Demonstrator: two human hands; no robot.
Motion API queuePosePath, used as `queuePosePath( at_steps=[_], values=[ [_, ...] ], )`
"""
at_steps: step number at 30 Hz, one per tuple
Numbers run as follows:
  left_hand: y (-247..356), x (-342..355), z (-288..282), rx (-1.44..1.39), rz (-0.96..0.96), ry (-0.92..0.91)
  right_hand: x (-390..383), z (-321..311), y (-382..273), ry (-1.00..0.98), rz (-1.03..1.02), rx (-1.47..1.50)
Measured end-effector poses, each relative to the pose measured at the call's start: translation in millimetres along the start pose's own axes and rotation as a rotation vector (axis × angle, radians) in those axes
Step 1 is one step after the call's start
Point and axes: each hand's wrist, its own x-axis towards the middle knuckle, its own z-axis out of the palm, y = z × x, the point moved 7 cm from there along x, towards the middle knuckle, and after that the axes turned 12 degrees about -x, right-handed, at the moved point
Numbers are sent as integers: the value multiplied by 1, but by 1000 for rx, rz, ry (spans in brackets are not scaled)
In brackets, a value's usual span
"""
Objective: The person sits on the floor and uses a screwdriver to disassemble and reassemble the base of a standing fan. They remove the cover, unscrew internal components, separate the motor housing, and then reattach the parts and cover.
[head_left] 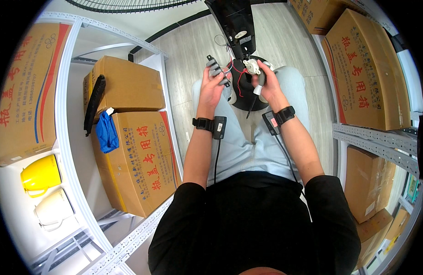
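My left hand (212, 84) grips a small grey block-shaped part (214, 68) with red and white wires (235, 75) running from it. My right hand (268, 82) holds a small white round motor-like part (253, 66) with a white shaft below it and a thin dark rod hanging down. Both hands are raised over my lap, just in front of a black fan column (234, 23) that rises from a round black base (248, 94) on the floor. Each wrist wears a black band with a small box and cable.
White metal shelving (67, 137) at left holds brown cartons (133, 156), a blue cloth (106, 133), a black strap, a yellow kettle (39, 175) and a cream kettle (53, 208). More cartons (362, 68) fill the right shelving. A fan grille (129, 4) shows at top.
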Motion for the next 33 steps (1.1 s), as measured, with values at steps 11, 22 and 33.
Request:
queuePosePath(
  at_steps=[11,22,33],
  values=[
    [-4,-1,2,65,-23,-7,-1,1,-1,16,-9,12],
    [-5,-3,1,75,-57,-11,-3,4,-2,6,-5,11],
    [-4,-4,5,81,-60,-26,-3,5,-3,1,-10,4]
  ],
)
